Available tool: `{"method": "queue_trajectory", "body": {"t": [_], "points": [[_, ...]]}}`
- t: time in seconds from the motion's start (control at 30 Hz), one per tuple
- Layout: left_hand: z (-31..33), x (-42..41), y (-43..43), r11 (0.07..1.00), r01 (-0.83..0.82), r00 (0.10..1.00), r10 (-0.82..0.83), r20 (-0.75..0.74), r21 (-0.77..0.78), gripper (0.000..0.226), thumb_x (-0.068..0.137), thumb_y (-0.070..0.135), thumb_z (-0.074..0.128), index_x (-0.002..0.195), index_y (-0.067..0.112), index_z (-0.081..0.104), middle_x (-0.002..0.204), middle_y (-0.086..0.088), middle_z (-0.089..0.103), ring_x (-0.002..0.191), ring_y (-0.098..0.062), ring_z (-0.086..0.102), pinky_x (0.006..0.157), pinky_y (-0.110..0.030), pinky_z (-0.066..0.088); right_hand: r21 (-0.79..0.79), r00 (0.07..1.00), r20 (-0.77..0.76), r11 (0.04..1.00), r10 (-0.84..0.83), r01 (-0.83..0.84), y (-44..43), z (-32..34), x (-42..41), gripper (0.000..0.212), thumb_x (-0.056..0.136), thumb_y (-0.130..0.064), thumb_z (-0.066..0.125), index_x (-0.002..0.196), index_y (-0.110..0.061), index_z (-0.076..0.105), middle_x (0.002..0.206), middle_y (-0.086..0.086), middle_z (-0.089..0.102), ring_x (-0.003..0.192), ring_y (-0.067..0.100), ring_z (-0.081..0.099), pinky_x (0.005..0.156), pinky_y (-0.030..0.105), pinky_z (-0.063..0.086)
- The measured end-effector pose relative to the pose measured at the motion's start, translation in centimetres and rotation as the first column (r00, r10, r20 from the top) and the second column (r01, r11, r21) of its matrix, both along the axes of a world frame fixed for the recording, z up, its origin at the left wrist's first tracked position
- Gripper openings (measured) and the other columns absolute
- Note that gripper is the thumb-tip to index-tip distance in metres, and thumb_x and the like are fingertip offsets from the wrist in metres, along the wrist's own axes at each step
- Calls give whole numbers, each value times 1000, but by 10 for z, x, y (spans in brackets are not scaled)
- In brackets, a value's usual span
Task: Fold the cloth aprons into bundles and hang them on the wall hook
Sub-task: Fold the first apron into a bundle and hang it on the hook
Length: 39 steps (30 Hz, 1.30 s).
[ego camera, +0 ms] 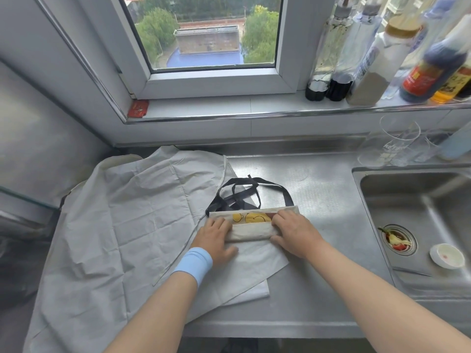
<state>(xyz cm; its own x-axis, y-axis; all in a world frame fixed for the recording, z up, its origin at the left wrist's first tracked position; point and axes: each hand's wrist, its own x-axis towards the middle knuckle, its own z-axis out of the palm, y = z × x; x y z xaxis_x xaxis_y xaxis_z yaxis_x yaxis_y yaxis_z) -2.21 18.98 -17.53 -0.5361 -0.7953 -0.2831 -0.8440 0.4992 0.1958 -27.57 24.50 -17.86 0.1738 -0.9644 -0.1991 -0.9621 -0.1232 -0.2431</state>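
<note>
**Both hands on the roll**

Fingers of both hands are curled over a half-rolled printed apron [251, 231]. My left hand [216, 235], with a blue wristband [193, 261] behind it, clasps the left end. My right hand [293, 233] clasps the right end, its fingertips hooked over the far edge. I hold the two ends so the roll stays even and tight and doesn't fan out at one side.

Beyond my fingers a strip of yellow print shows where cloth is left to take in. The black straps [244, 192] lie in a loose loop past that. I judge they are kept outside the roll so they can tie the bundle and go over the hook. No hook is in view.

The roll sits on the corner of a white apron [127, 225], spread flat across the left of the steel counter [318, 179] and hanging over its front edge, not yet folded.

To my right is the sink [397, 189], with scraps in its drain and a small white dish [446, 256] in the basin, well clear of the cloth. Behind it stand drinking glasses [397, 141]. On the sill are bottles [369, 59] at the right and a red packet [137, 108] at the left, with the window [211, 34] between them.
</note>
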Motion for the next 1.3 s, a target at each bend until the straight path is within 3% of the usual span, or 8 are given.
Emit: {"method": "queue_trajectory", "body": {"t": [0.33,0.53,0.67,0.77,0.93,1.03,1.13,1.3], "points": [[6,3,-35,974,-195,976,203,-72,112,25,97,40,45,116,30,58,118,3,62,110,-22,56,87,-34,46,-131,979,-203,991,4,-32,-25,2,3,36,101,-25,23,103,-14,58,98,7,65,86,31,59,72,39,32],[3,-10,-49,945,-301,950,308,-47,128,19,99,34,43,109,21,51,110,-7,58,95,-31,57,78,-36,43,-163,938,-327,985,-113,62,-44,-3,5,19,97,-28,47,92,-13,56,84,8,59,74,30,55,62,39,38],[-2,-22,-52,933,-266,957,285,47,-241,10,88,25,58,96,20,61,99,-7,55,87,-31,57,71,-37,43,-320,934,-313,945,-172,66,-49,-15,5,6,85,-13,61,88,-13,57,85,10,53,74,30,49,63,39,37],[-2,-41,-44,895,-112,993,90,-71,-432,20,72,7,50,77,20,64,85,-4,60,72,-28,57,60,-35,44,-354,962,-221,933,-158,72,-55,-21,14,26,73,1,66,91,-16,61,92,7,55,79,30,51,65,38,38],[-26,-60,-19,961,120,981,-154,-121,-250,38,81,20,52,118,20,61,123,0,61,111,-25,55,94,-37,42,-331,990,36,933,-138,142,-60,-29,24,21,81,-9,69,99,-18,64,102,4,59,93,29,57,73,38,45],[-31,-45,-22,983,162,986,-165,-20,-87,56,96,36,33,151,29,23,160,6,20,147,-16,18,118,-41,12,-203,958,237,956,-160,210,-54,-42,15,30,92,-9,51,120,-12,61,128,8,55,120,28,48,101,36,39],[-25,-41,-34,977,211,977,-211,-35,25,58,100,38,32,153,35,7,162,10,-1,149,-10,-4,119,-36,-5,-135,911,384,967,-151,217,-44,-43,2,49,95,-19,32,140,-10,49,146,10,46,136,25,39,117,39,27],[-18,-48,-52,972,145,988,-133,-75,186,60,94,34,46,149,42,23,162,12,5,149,-11,-3,120,-38,1,-42,954,301,999,15,-3,-43,-32,-11,51,87,-30,62,134,-18,49,152,4,34,141,22,30,120,33,15]]}}
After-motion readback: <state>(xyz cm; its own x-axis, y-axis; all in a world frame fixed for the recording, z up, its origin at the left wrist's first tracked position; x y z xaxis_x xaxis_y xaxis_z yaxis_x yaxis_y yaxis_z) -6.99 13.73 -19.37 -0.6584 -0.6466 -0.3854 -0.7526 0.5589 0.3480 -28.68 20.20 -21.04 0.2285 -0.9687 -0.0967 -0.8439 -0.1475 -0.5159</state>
